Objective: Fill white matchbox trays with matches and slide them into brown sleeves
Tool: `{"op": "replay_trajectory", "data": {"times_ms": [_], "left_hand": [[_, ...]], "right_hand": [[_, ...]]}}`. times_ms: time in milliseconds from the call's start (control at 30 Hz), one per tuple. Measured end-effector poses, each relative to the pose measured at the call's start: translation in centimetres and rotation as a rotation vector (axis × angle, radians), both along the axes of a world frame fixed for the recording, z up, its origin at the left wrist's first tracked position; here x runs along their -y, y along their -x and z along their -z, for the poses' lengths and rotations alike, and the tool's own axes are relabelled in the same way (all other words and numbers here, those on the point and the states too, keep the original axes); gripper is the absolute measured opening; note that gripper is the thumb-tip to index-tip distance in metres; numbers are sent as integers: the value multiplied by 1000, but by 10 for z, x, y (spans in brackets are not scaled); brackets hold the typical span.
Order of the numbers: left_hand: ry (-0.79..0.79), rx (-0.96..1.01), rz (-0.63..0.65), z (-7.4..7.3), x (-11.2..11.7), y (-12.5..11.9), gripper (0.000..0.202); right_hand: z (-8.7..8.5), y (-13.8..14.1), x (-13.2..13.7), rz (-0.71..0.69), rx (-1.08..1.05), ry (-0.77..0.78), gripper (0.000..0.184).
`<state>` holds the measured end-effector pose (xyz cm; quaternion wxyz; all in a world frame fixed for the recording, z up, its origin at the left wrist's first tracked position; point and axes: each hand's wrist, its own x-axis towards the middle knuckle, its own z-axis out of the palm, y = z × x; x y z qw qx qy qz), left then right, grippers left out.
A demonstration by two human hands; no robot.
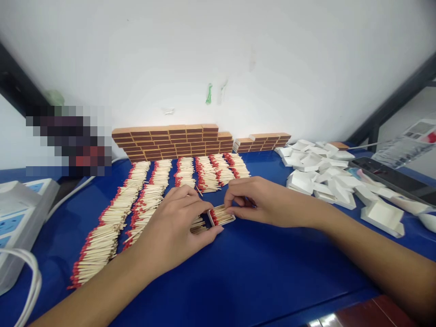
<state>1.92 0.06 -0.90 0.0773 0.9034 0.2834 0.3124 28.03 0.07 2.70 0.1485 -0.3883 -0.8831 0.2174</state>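
A small white matchbox tray (221, 215) filled with red-tipped matches lies on the blue table (238, 272). My left hand (177, 218) rests beside it, fingers curled against the tray's left side and over a few loose matches (198, 225). My right hand (254, 200) is at the tray's right end, fingers pinched together on the matches in it. Long rows of red-tipped matches (136, 204) lie just behind and left of my hands.
Brown matchbox sleeves (173, 141) are stacked like a wall along the back, with a lower stack (262, 141) to the right. A heap of empty white trays (327, 177) lies at right. A white power strip (20, 213) and cable sit at left.
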Motion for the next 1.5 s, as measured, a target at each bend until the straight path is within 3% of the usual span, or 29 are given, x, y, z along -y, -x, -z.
{"op": "replay_trajectory", "data": {"times_ms": [233, 400, 633, 733, 833, 900, 1133, 1233, 1367, 1500], "left_hand": [[-18, 2, 8, 1, -1, 0, 22], [-26, 6, 3, 2, -1, 1, 21], [-36, 17, 3, 2, -1, 1, 23], [-51, 40, -1, 1, 0, 1, 22], [-69, 79, -22, 0, 0, 0, 21], [-68, 78, -30, -1, 1, 0, 20], [-49, 53, -6, -1, 1, 2, 19], [-38, 65, -11, -3, 2, 2, 19], [-48, 73, -21, -4, 3, 3, 19], [-55, 81, -30, -2, 3, 4, 19]], "right_hand": [[-1, -2, -2, -9, -8, -46, 8], [5, -14, -20, 193, 14, -199, 19], [6, -42, -42, 394, 125, -262, 16], [-6, -51, -39, 392, 150, -188, 16], [-19, -57, -31, 261, 166, 33, 27], [-24, -60, -29, 235, 181, 96, 33], [-16, -89, -53, 601, 186, -358, 24], [-9, -105, -66, 730, 157, -477, 20], [-5, -113, -82, 726, 134, -542, 18], [-8, -109, -106, 600, 248, -569, 17]]}}
